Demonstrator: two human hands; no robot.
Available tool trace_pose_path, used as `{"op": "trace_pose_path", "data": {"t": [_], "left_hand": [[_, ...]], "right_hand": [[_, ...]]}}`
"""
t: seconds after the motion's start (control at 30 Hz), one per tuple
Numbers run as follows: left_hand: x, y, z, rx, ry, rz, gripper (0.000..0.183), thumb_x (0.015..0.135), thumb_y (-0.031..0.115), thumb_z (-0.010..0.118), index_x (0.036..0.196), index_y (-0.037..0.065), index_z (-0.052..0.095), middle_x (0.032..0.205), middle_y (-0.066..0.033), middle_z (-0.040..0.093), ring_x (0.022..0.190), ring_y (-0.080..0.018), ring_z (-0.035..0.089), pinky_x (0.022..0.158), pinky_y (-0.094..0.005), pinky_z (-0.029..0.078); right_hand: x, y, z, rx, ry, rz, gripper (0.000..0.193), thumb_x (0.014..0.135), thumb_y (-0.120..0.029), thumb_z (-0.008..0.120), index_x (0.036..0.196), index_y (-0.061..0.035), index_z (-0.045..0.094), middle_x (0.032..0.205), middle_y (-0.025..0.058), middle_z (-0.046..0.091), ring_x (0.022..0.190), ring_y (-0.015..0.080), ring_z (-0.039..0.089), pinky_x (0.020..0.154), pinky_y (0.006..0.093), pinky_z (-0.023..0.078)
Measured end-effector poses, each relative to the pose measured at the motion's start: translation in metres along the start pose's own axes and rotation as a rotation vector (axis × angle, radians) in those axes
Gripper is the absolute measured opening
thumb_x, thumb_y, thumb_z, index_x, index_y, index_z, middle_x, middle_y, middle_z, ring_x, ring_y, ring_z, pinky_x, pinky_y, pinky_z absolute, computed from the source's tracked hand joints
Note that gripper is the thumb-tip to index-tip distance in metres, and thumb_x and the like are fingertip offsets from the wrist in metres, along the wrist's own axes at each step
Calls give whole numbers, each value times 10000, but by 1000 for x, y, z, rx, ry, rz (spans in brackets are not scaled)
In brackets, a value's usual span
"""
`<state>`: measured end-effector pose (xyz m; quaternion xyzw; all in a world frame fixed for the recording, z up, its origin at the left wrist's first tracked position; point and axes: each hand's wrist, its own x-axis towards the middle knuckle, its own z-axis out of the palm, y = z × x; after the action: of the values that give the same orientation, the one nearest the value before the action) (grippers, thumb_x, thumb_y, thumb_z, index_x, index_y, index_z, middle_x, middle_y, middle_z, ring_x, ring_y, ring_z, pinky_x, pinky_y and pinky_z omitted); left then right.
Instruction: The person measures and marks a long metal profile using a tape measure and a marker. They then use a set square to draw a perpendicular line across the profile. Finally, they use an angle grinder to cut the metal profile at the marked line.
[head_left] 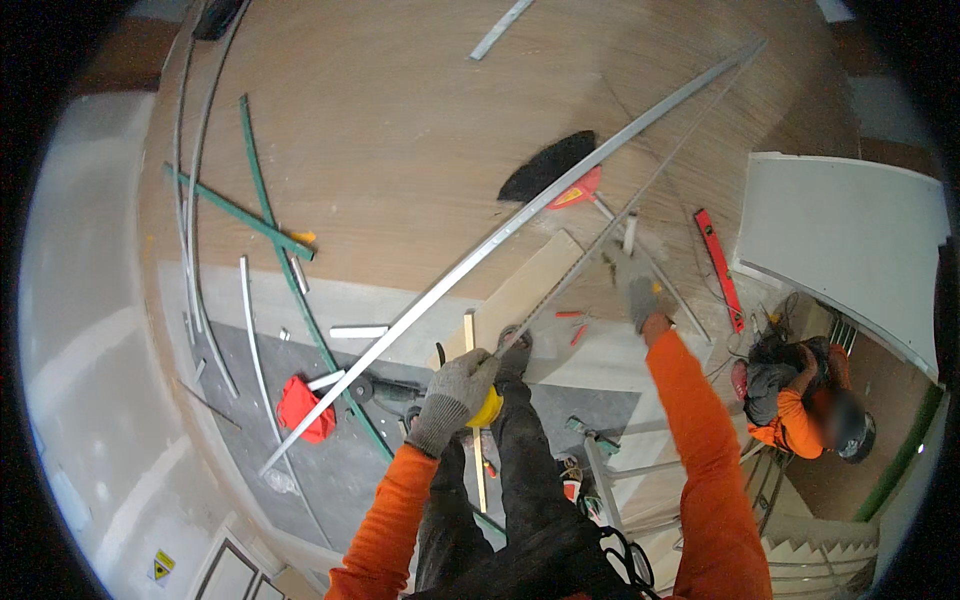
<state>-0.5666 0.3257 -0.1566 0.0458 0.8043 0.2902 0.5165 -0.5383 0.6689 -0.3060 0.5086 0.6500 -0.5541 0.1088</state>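
My left hand [458,392], in a grey knit glove, is closed round a yellow tape measure [487,409] that shows under its fingers. A thin grey strip [600,241], seemingly its blade, runs from that hand to the far right. It meets the far end of a long silver metal profile [430,312], which slants across the floor and over a broom's black bristles [548,166]. Held out to the right, my gloved right hand [641,290] is blurred, its fingers hard to read. Just beyond it stands a short white tube [630,234].
A pale board [530,285] lies near my feet. Green profiles [262,190], an angle grinder [385,388], a red bag [306,409] and red-handled pliers [577,325] lie about. Rightward are a red spirit level [718,265], a crouching co-worker [800,400], a white panel [845,240] and a ladder [605,475].
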Motion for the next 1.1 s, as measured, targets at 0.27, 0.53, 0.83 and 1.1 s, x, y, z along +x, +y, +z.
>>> {"op": "trace_pose_path", "data": {"t": [0.27, 0.53, 0.83, 1.1], "left_hand": [[-1, -43, -6, -57, -11, 7, 480, 1039, 445, 459, 1171, 57, 708, 1134, -239, 723, 1089, -408, 687, 970, -491, 523], [-33, -147, -13, -40, -32, -7, 504, 1030, 461, 474, 1193, 53, 720, 1182, -227, 720, 1116, -395, 688, 997, -480, 522], [-264, -449, -34, -82, 79, -156, 377, 1024, 419, 568, 1137, 99, 730, 981, -188, 740, 924, -381, 718, 830, -463, 558], [-379, -560, -22, -100, 203, -88, 328, 1018, 376, 586, 1095, 99, 745, 900, -162, 735, 851, -350, 731, 758, -456, 569]], "right_hand": [[-219, 12, 146, 427, -93, 115, 180, 980, -265, 757, 948, -106, 677, 662, -49, 517, 552, 58, 470, 482, 254, 376], [-237, 23, 204, 262, -94, 120, 298, 1028, -388, 639, 1143, -117, 684, 863, -21, 559, 703, 94, 502, 587, 269, 410], [-123, 132, 228, 11, 1, 107, 340, 1039, -457, 563, 1012, -144, 693, 746, -39, 494, 619, 134, 441, 545, 335, 404], [-196, 168, 288, 55, -64, 45, 261, 1083, -307, 519, 932, -150, 661, 724, -34, 493, 595, 137, 433, 525, 312, 384]]}}
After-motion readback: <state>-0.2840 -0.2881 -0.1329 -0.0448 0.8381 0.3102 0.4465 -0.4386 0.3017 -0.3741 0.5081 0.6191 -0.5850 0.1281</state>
